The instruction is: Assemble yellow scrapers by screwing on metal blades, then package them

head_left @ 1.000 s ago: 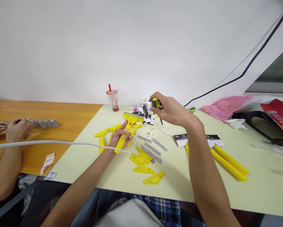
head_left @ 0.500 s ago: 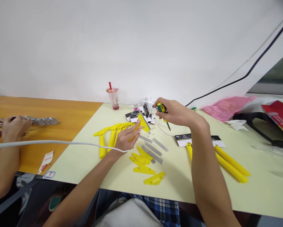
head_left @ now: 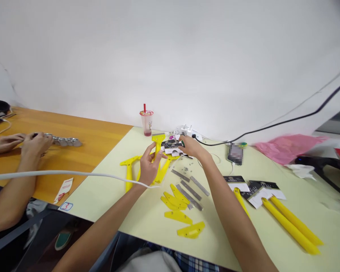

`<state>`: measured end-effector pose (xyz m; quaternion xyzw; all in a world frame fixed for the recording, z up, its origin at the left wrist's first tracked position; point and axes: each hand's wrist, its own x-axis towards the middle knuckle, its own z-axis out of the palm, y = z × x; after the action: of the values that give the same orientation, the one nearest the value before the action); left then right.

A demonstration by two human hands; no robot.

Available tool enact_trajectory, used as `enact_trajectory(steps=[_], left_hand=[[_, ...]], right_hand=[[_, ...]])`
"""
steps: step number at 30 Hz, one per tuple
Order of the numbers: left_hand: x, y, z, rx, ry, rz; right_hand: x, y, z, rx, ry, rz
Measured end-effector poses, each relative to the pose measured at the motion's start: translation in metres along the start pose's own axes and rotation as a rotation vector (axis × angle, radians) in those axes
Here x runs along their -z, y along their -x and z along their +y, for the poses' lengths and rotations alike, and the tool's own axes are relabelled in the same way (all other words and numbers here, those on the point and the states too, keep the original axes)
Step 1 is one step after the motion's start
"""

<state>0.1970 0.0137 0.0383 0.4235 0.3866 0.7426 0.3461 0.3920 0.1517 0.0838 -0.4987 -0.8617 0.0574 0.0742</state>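
My left hand (head_left: 149, 166) is closed around a yellow scraper (head_left: 158, 139), held upright with its metal blade edge at the top. My right hand (head_left: 191, 146) reaches to the black-and-white packaging cards (head_left: 172, 148). In its fingers is a screwdriver (head_left: 183, 143), mostly hidden by the hand, with a bit of green handle and a dark shaft showing. More yellow scraper handles (head_left: 129, 172) lie beside and behind my left hand. Between my forearms are flat metal blades (head_left: 191, 189), several yellow blade covers (head_left: 178, 216) and small screws (head_left: 185, 170).
A drink cup (head_left: 147, 122) with a red straw stands near the wall. Carded yellow handles (head_left: 293, 224), a phone (head_left: 235, 154) and a pink bag (head_left: 289, 149) lie to the right. A white cable (head_left: 73, 172) crosses in front. At left, another person's hands (head_left: 36, 145) work with metal pieces.
My left hand has raised the scraper and turned it upright. My right hand has moved away from it with the screwdriver, lower toward the cards. The view has shifted, and a phone now shows.
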Motion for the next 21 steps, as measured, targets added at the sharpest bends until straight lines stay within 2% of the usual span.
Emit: enact_trajectory(steps=[5, 8, 11, 15, 18, 21], left_hand=[[-0.008, -0.037, 0.026, -0.076, 0.028, -0.06], [-0.025, -0.061, 0.045, -0.118, 0.043, -0.128], [-0.052, -0.085, 0.061, -0.155, 0.093, -0.199], [-0.083, -0.114, 0.077, -0.231, 0.14, -0.275], [-0.09, -0.125, 0.085, -0.301, 0.185, -0.178], [-0.083, -0.129, 0.091, -0.321, 0.259, -0.037]], right_hand=[[-0.011, -0.034, 0.005, -0.019, 0.008, -0.117], [-0.012, -0.038, 0.005, -0.011, -0.008, -0.157], [-0.003, -0.03, 0.004, -0.011, -0.02, -0.122], [0.023, -0.006, 0.003, -0.012, -0.026, -0.001], [0.047, 0.016, -0.002, -0.012, -0.009, 0.099], [0.069, 0.037, -0.012, 0.022, -0.004, 0.255]])
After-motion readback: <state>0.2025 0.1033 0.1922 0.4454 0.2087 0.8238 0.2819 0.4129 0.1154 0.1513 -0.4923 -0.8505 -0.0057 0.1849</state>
